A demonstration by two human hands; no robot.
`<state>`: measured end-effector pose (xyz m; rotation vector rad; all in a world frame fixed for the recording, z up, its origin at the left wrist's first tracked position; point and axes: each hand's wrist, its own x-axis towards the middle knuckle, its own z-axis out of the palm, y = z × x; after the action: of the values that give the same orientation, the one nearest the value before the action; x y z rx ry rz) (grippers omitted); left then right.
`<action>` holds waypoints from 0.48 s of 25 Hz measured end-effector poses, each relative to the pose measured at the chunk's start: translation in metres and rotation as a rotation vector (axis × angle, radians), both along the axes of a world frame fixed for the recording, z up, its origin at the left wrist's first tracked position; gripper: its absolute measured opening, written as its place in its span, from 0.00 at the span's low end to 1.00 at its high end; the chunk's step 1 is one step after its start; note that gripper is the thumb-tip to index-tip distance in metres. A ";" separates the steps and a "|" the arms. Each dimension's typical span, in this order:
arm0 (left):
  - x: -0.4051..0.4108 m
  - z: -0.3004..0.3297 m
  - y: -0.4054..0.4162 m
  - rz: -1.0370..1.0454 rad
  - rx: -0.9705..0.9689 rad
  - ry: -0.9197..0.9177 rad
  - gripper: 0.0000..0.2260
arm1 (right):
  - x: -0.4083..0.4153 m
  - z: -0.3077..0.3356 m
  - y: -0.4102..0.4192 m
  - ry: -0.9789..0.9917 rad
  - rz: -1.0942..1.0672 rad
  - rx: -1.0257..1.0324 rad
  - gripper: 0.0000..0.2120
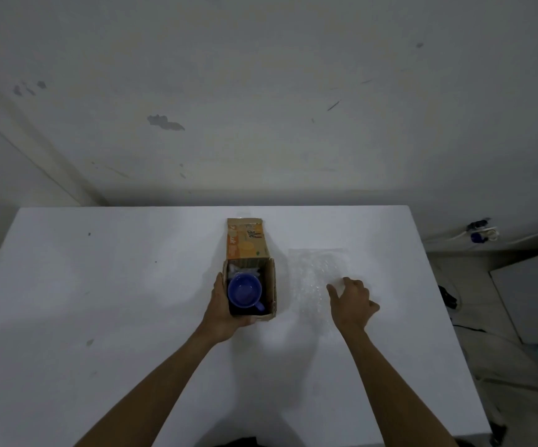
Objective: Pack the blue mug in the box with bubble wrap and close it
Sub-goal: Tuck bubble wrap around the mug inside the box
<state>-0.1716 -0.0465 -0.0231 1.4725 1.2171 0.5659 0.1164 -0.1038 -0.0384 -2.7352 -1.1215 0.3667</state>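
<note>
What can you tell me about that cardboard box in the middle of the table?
The cardboard box is small, brown inside and printed orange outside. It stands open on the white table, its far flap raised and showing lettering. Inside sits an upright blue mug, handle toward the near right corner, with some bubble wrap behind it. The left hand grips its near left corner.
</note>
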 end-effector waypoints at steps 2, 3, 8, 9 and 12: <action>0.000 0.001 -0.001 -0.002 -0.014 -0.015 0.49 | 0.004 0.002 -0.004 0.076 -0.015 0.060 0.20; -0.001 0.001 -0.001 -0.003 -0.023 -0.027 0.49 | 0.006 0.003 -0.006 0.128 -0.018 0.113 0.21; -0.001 -0.001 -0.001 -0.007 -0.024 -0.045 0.50 | 0.015 0.012 -0.016 0.245 -0.028 0.267 0.19; -0.001 -0.001 -0.001 -0.013 -0.018 -0.040 0.50 | 0.016 0.016 -0.017 0.240 -0.034 0.270 0.18; 0.000 0.008 -0.002 -0.037 -0.045 -0.023 0.50 | 0.020 0.027 -0.017 0.243 -0.056 0.276 0.09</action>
<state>-0.1718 -0.0485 -0.0146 1.4440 1.1753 0.5262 0.1364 -0.1205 -0.0112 -2.4010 -0.9514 0.4818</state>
